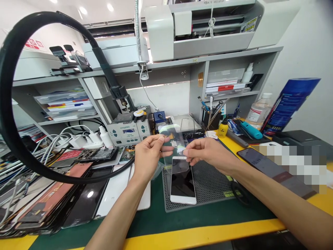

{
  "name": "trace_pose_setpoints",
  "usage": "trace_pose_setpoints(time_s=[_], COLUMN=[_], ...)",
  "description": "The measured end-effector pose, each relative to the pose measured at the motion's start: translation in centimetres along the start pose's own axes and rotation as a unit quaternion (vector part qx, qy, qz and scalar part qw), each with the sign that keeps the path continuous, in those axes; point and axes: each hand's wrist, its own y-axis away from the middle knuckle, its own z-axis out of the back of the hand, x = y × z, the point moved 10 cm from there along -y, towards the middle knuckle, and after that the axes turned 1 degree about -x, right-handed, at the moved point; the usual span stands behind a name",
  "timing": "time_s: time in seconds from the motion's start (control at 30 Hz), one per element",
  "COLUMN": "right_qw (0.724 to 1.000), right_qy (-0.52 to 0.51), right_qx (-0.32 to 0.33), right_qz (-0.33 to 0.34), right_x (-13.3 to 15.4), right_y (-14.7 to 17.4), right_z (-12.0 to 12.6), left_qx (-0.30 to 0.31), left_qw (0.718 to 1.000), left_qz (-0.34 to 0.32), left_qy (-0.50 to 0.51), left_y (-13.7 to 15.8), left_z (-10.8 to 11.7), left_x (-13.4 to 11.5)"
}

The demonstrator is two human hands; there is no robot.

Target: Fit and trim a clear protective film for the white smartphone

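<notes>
A clear screen protector is held up over the upper end of a white phone. My left hand pinches its left edge between thumb and forefinger, the other fingers stretched behind it. On the other side, my right hand has its fingertips closed at the protector's lower right edge, close above the phone's top corner. The phone lies face up with a dark screen on a grey perforated mat. Reflections on the clear sheet blur its exact outline.
Stacked phone screens and parts crowd the left. A black hose loops in front of the rework station. At right stand a tool holder, a yellow bottle and a dark phone. Shelves rise behind.
</notes>
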Motion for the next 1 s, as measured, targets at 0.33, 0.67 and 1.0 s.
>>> trace_pose_setpoints(time_s=[0.33, 0.67, 1.0], right_qw=[0.999, 0.998, 0.996], right_qy=[-0.007, -0.05, -0.084], right_qx=[-0.031, -0.029, 0.006], right_qz=[0.006, -0.003, -0.019], right_x=[0.4, 0.7, 0.2], right_y=[0.1, 0.3, 0.5], right_z=[0.2, 0.3, -0.2], left_qx=[0.06, 0.175, 0.142], left_qw=[0.992, 0.928, 0.931], left_qz=[0.047, 0.199, 0.21], left_qy=[0.098, 0.262, 0.263], left_y=[0.5, 2.1, 1.4], left_z=[-1.9, -5.0, -4.2], left_x=[0.6, 2.4, 3.2])
